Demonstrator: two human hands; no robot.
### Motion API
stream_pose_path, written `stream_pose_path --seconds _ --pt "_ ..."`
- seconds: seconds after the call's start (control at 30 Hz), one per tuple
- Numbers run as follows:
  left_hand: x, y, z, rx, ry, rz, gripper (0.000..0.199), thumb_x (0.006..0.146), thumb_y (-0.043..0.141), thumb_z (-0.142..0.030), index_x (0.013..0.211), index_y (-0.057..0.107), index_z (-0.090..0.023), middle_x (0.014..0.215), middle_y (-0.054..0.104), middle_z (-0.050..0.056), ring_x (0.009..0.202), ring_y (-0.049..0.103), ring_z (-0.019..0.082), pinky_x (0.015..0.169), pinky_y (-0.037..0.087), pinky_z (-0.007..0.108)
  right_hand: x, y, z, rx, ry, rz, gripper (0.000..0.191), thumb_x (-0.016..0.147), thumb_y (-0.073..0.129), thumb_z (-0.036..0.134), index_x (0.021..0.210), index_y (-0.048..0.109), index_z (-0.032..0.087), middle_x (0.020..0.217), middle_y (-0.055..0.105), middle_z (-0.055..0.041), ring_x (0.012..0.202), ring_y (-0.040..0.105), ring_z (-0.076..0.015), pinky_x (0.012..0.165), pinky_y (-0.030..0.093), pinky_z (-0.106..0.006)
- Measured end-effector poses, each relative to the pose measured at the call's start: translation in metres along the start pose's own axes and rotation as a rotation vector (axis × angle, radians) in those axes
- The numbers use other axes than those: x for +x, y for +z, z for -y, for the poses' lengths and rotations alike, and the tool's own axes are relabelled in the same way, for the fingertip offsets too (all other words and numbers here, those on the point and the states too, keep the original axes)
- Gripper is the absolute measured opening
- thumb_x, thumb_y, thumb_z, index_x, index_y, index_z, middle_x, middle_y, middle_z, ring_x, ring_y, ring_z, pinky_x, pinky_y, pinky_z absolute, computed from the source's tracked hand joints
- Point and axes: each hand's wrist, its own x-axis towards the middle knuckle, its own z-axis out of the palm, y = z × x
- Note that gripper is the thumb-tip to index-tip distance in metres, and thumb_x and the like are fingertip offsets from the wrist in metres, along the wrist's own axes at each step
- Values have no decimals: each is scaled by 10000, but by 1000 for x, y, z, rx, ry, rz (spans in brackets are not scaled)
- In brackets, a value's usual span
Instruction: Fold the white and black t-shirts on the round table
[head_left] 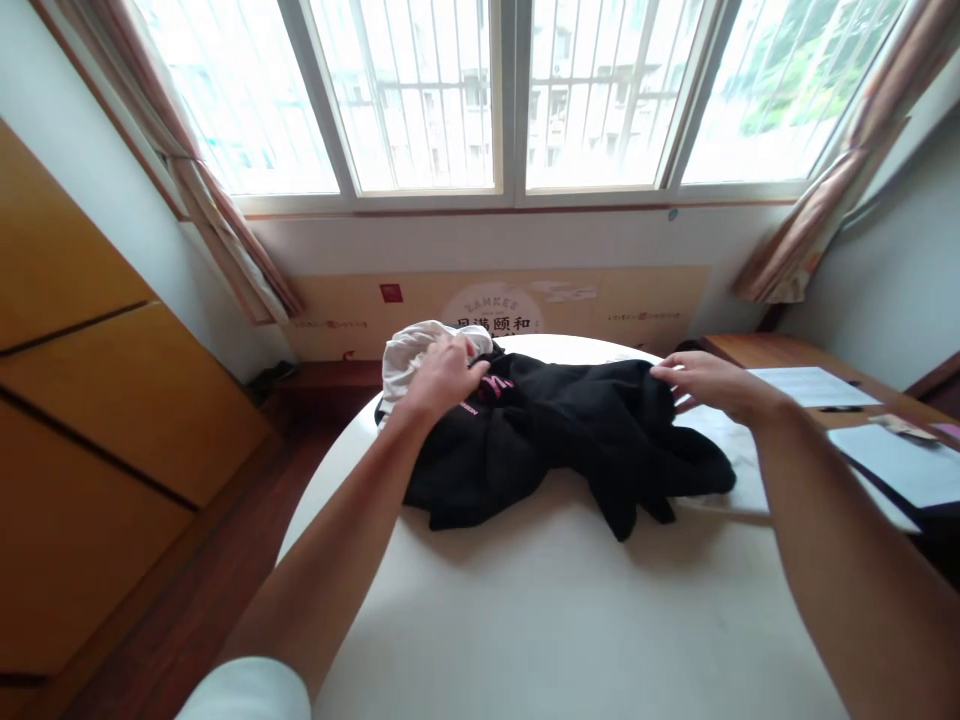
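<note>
A black garment (pixel 517 430) with pink lettering lies crumpled across the far part of a white round table (pixel 570 610). My left hand (pixel 448 372) is closed at its upper left side, beside a bunched white cloth (pixel 409 355); its fingertips are at the fabric near the lettering. On the right, my right hand (pixel 697 382) pinches the upper right edge of the black garment between thumb and fingers. A flat white cloth (pixel 739 460) lies under the garment's right end, partly behind my right forearm.
To the right stands a wooden desk (pixel 720 350) with papers (pixel 814 386) and a pen on it. A beige printed box panel (pixel 337 310) stands behind the table under the window. Wooden cabinets (pixel 112 400) are on the left, and curtains (pixel 217 220) hang beside the window.
</note>
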Motion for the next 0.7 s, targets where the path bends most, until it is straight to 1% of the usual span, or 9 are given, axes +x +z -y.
stream_pose_path --seconds 0.1,0.2,0.27,0.33,0.43,0.5,0.57,0.6,0.7 --pt "-12 23 -28 25 155 316 413 858 749 -475 1120 669 -166 1199 708 154 1139 676 327 994 533 381 6 15 -1 -153 -13 173 532 788 793 612 1108 709 196 953 773 -97 785 700 -238 600 539 -297" --pt "-15 40 -38 19 99 562 191 845 749 -320 938 678 -170 1033 750 120 960 727 288 840 575 335 9 19 -5 -270 -30 354 417 784 787 569 1003 766 215 899 777 -63 789 697 -242 607 522 -295" --pt "-12 39 -38 -216 53 600 34 863 657 -200 836 647 -181 870 739 61 794 725 223 712 577 287 5 14 -4 -274 -40 422 330 787 773 535 888 784 220 837 768 -42 770 689 -242 614 515 -303" --pt "-7 25 -38 -571 17 466 63 873 607 -167 814 615 -190 748 678 2 665 686 165 608 552 239 -3 6 4 -202 -95 425 334 800 766 543 847 780 213 782 743 -31 736 672 -234 608 504 -307" --pt "5 -16 -40 -1056 -27 20 86 926 600 -216 841 590 -207 704 611 -41 624 660 124 583 539 199 -19 -5 30 41 -236 332 410 844 752 606 930 759 206 805 728 -31 729 669 -218 629 525 -312" --pt "14 -46 -34 -1249 -46 -283 102 970 606 -275 885 593 -221 739 636 -38 691 692 130 640 568 205 -28 -4 49 196 -321 240 444 890 726 630 1033 742 210 910 756 -51 823 707 -229 732 573 -338" --pt "22 -66 -20 -1275 -82 -481 155 1013 601 -369 956 612 -224 814 693 -14 832 734 167 738 605 243 -33 5 65 251 -378 167 470 909 726 633 1116 723 211 1043 778 -86 973 734 -262 866 591 -389" --pt "24 -70 -10 -1215 -113 -522 213 1032 584 -426 1009 628 -219 879 727 7 931 745 196 807 617 278 -34 12 70 239 -393 153 492 911 730 633 1165 712 211 1107 780 -103 1048 732 -281 919 587 -413" --pt "23 -57 23 -749 -218 -411 470 1049 527 -568 1276 629 -170 1238 748 112 1309 646 315 1078 546 451 -36 36 76 95 -376 252 583 923 710 648 1340 665 243 1260 761 -122 1197 701 -315 986 575 -443"
